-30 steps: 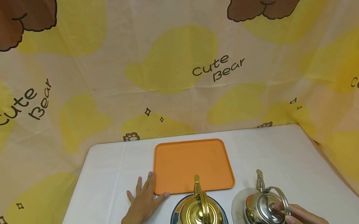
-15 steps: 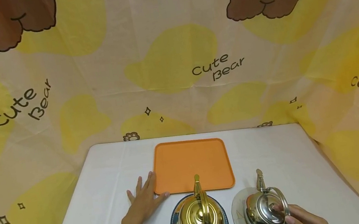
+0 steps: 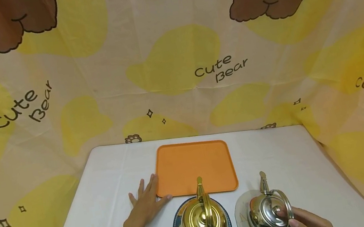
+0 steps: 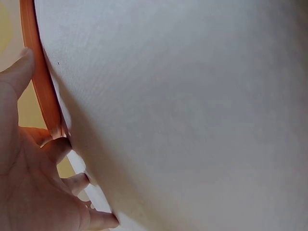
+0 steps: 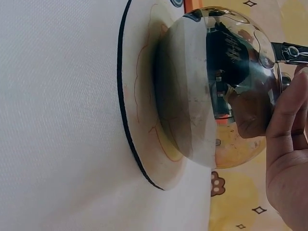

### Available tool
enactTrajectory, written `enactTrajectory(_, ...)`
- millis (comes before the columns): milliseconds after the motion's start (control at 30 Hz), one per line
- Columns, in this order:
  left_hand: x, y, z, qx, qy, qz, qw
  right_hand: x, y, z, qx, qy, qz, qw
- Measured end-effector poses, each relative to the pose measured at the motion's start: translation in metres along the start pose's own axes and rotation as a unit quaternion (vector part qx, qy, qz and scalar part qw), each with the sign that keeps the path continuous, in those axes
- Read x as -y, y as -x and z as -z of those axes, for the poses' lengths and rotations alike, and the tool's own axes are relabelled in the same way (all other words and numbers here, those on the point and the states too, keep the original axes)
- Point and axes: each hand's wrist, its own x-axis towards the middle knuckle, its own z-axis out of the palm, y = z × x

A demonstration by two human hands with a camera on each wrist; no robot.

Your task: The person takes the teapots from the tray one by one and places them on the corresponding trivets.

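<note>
My left hand [image 3: 145,206] lies with fingers spread at the near left corner of an orange tray [image 3: 195,168]. Its thumb and fingertips touch the tray's rim, also seen as an orange edge [image 4: 41,72] in the left wrist view. My right hand [image 3: 307,220] holds a shiny silver teapot [image 3: 266,214] by the hoop handle, with a finger reaching to the lid knob. The silver teapot stands on a pale round mat [image 3: 242,214]; its body [image 5: 240,86] rests over that mat in the right wrist view. Between the hands stands a gold teapot [image 3: 201,220].
The gold teapot sits on a round patterned mat [image 3: 177,224] with a blue rim, just in front of the tray. A white tablecloth [image 3: 113,171] covers the table. Behind and beside it hangs a yellow and beige cloth [image 3: 174,59] printed with bears.
</note>
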Motion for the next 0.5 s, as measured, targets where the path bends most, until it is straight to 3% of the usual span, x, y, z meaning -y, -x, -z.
enactTrajectory(133, 0.0001, 0.0003, 0.0001, -0.001, -0.001, -0.002, 1.0000, 0.0036, -0.0007, -0.0008, -0.038, 0.036, -0.034, 0.998)
enactTrajectory(200, -0.0003, 0.0000, 0.0000, -0.003, -0.002, -0.003, 1.0000, 0.0030, -0.0015, 0.0000, -0.046, 0.047, -0.011, 0.998)
enactTrajectory(333, -0.0003, -0.0009, -0.0007, -0.007, -0.004, -0.006, 0.9999, -0.0002, -0.0041, 0.0031, -0.029, 0.017, 0.061, 0.998)
enactTrajectory(433, 0.0004, -0.0009, -0.0013, -0.005, -0.005, -0.005, 1.0000, 0.0003, -0.0059, 0.0050, -0.032, 0.019, 0.070, 0.997)
enactTrajectory(500, 0.0011, -0.0007, -0.0016, -0.004, -0.004, -0.003, 1.0000, 0.0030, -0.0067, 0.0051, -0.054, 0.034, 0.049, 0.997)
